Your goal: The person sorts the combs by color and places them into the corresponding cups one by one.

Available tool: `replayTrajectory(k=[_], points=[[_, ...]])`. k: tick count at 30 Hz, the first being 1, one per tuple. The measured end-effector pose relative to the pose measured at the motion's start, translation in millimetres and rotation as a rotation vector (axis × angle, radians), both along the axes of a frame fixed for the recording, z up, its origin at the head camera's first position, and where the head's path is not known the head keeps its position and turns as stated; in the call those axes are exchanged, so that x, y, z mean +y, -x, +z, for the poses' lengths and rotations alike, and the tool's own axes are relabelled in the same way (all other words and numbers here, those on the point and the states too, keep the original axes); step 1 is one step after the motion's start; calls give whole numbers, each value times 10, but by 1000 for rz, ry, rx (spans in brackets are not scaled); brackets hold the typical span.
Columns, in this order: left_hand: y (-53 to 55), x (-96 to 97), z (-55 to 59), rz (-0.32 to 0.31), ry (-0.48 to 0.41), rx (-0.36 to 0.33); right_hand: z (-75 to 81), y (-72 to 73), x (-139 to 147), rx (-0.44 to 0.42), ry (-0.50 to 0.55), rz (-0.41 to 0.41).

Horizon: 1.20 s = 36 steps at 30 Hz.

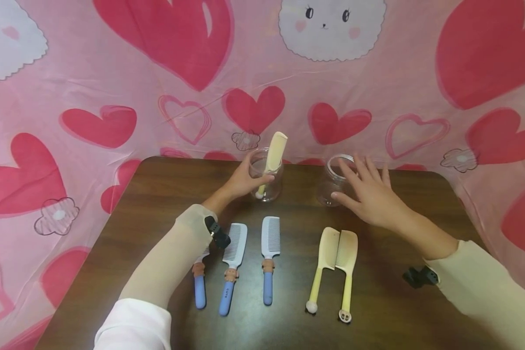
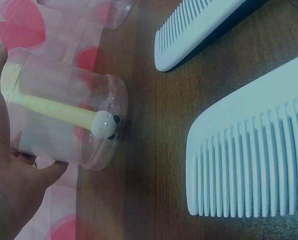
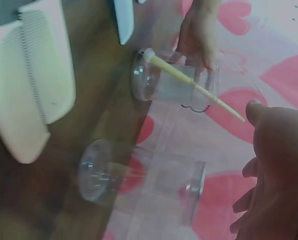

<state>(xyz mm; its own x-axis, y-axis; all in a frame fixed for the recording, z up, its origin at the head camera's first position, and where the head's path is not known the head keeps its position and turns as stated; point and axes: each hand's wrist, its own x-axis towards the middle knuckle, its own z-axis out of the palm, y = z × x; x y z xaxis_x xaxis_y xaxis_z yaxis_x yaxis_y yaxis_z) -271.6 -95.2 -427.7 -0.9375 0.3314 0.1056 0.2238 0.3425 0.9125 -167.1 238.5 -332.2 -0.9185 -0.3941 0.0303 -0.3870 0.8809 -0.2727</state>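
My left hand [image 1: 241, 183] grips a clear jar [image 1: 273, 191] at the back of the table, thumb across its front. A cream comb [image 1: 276, 151] leans inside that jar, its toothed end sticking out above the rim and its handle's white ball tip [image 2: 104, 124] at the bottom. To the right stands a second clear jar [image 1: 326, 190] with nothing in it. My right hand [image 1: 374, 197] is beside and partly in front of this jar in the head view, fingers spread and holding nothing. In the right wrist view, the fingertips are apart from the second jar [image 3: 138, 185].
Two cream combs [image 1: 329, 248] with yellow handles lie side by side at the front right. Three blue combs [image 1: 271, 238] lie to their left, the leftmost partly hidden by my left sleeve [image 1: 166, 262]. A pink heart-print cloth [image 1: 148, 92] hangs behind the table [image 1: 297, 291].
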Motion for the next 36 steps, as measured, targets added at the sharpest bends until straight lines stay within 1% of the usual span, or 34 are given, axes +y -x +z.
replayTrajectory(k=[4,7,10,13,17,21,25,29,36], points=[[0,-2,-3,-3,0,4,-140,-186,142,9,28,-23],[0,-8,-4,-4,-4,8,-271,-311,209,-5,69,-56],[-2,-8,-1,-2,-6,7,-432,-405,255,-31,102,-92],[-8,-2,8,0,-9,5,-609,-474,291,-60,116,-126],[-16,0,17,2,-14,1,-836,-540,315,-94,121,-142],[-14,-1,18,3,-23,10,-1008,-590,292,-121,120,-152],[-7,-3,14,3,-28,22,-1121,-628,253,-134,111,-182],[-7,-2,3,1,-23,10,-1196,-666,242,-146,82,-211],[-7,-6,0,3,-25,14,-1243,-682,216,-136,67,-239]])
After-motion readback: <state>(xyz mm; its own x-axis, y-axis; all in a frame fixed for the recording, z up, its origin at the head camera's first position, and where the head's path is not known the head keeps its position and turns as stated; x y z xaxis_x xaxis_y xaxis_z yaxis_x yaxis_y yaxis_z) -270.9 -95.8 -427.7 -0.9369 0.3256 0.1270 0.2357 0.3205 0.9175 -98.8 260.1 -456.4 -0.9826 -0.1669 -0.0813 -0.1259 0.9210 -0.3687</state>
